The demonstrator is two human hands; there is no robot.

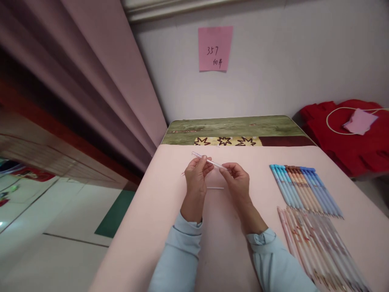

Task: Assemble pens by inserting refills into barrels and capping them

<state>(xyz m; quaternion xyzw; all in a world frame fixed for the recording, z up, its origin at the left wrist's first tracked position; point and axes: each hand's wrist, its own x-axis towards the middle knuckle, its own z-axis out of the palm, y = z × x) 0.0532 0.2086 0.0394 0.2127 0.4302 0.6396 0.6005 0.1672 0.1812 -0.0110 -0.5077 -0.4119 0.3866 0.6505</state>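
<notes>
Pen (215,164), slim and clear to whitish, is held aslant above the middle of the desk (170,243) in the head view, nearer the far edge than the near one. Left hand (196,174) grips it between thumb and fingers, with one clear end sticking out beyond them; right hand (240,178) pinches the other end, fingers closed to a narrow grip. A thin pale stick (215,187) lies on the pink desk cover between the wrists. Another small clear tip (182,174) shows just beside the left hand; I cannot tell whether it is held.

Toward the desk's right edge lies an upper row of pens (306,190) in turquoise, brown and blue. Below it, reaching toward the near right corner, is a lower row of pens (319,247) in pink, white and grey. Any print on the barrels is too small to read.

On the wall (273,73) beyond the far edge, a pink note (215,40) bears the handwritten number "357" and, beneath, two smaller Chinese characters that look like 向井. Past the far right corner, pink papers (361,121) rest on red cloth (322,129).
</notes>
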